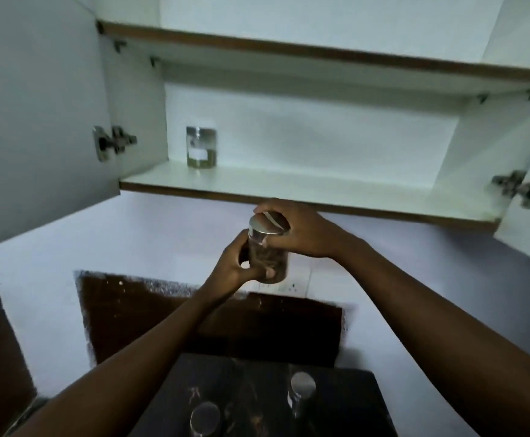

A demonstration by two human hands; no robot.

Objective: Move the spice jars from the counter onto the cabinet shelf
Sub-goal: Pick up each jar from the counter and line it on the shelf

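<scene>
Spice jars first: the one being handled is a clear glass jar with a shiny steel lid (268, 247), held up in the air below the front edge of the white cabinet shelf with the brown trim (289, 187), and it's got something dark brown inside, filling most of it, though the blur means I can't say what exactly. Left hand (238, 266) is wrapped around the lower body of the jar, fingers curled under near the base and thumb on the side, so a closed grip on the glass. Right hand (295, 228) comes over from the right with the fingers draped across the lid and pressed down on its rim, clamped on the top rather than spread. Another clear jar with a steel lid and a white label (201, 148) already sits upright on the shelf, far left near the back, with a greenish layer at the bottom and mostly empty above. Down on the dark marbled counter (257, 392) two more steel-lidded jars stand a bit apart, one at the left (204, 417) and one at the right (301, 389); contents hidden from this angle. Both cabinet doors hang open.
</scene>
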